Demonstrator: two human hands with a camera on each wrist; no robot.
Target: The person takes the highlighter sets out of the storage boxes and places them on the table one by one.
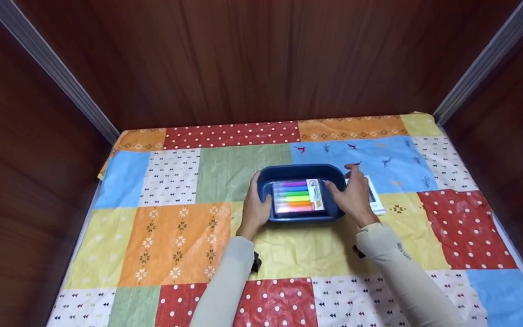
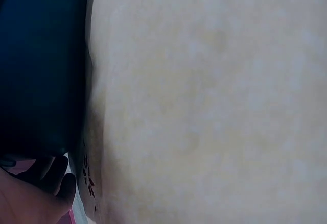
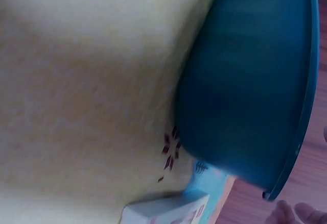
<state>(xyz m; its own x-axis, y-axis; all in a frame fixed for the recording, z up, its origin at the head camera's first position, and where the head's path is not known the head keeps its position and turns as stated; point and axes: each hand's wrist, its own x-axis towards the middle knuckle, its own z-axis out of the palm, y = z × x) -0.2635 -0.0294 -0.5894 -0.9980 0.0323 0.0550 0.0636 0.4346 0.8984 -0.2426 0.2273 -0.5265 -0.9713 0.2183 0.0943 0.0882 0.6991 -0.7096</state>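
Observation:
A dark blue plastic tub (image 1: 302, 220) with rounded corners stands on the patterned cloth in the head view. Inside it lies a clear pack of coloured markers (image 1: 295, 196), with a white label at its right end. My left hand (image 1: 257, 211) grips the tub's left end, thumb over the rim and fingers outside; in the left wrist view its fingers (image 2: 64, 188) bend beside the tub wall (image 2: 41, 71). Around the right end my right hand (image 1: 352, 195) is spread, thumb over the inside. Its fingertips (image 3: 304, 214) appear apart from the rim in the right wrist view.
A white box (image 1: 377, 200) lies just right of the tub, partly hidden behind my right hand; its corner also shows in the right wrist view. Brown wood-grain panels (image 1: 261, 59) enclose the back and sides of the cloth-covered table (image 1: 175, 245).

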